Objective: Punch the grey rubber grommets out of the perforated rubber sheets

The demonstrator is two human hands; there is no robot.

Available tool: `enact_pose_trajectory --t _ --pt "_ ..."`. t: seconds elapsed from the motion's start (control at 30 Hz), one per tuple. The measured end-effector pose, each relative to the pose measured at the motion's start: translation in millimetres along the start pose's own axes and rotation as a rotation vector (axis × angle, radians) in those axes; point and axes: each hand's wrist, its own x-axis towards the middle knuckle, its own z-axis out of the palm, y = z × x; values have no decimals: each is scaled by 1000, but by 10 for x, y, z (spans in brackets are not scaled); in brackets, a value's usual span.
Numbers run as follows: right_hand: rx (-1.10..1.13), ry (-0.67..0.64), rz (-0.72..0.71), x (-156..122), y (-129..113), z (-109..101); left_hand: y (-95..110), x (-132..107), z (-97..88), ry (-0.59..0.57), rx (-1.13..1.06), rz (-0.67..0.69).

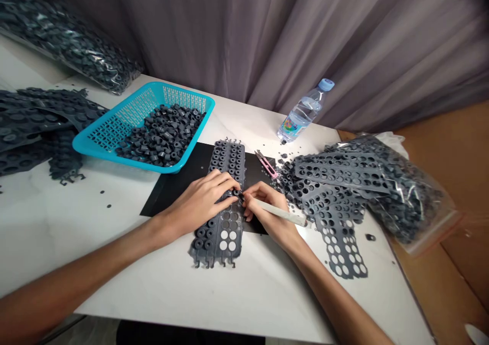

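Note:
A dark grey rubber sheet (231, 154) of moulded ring-shaped pieces lies lengthwise over a black mat (171, 189). My left hand (204, 200) rests across the sheet's middle, thumb and fingertips closed around a small rubber piece (237, 194). In my right hand (269, 210) is a white pen-like tool (280, 212), gripped like a pencil; its tip is hidden near the left fingertips. Several pieces remain in the sheet's near left rows, while round holes (228, 235) show on its near right side.
A blue basket (143, 166) of loose rubber pieces stands left. Pink thread snips (266, 164) lie near scraps, with a water bottle (303, 113) behind. Punched-out sheets (340, 174) and a plastic bag (412, 207) are right; more sheets (34, 123) and a filled bag (69, 34) are left.

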Motion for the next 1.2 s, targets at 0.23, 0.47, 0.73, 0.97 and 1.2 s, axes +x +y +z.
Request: enact_pose_trajectory --t 0.23,0.47,0.73,0.97,1.2 --pt "-100 28 -6 -34 -17 43 45 17 102 25 122 61" --pt "-30 58 28 -33 15 54 67 70 -119 503 -696 -302" --pt "36 154 -10 10 46 18 87 -25 -138 32 -1278 -560" --pt "-81 171 0 3 9 52 43 -19 -117 56 -1278 -560" --pt "-116 159 -9 5 19 56 44 -20 -140 33 -1338 -589"
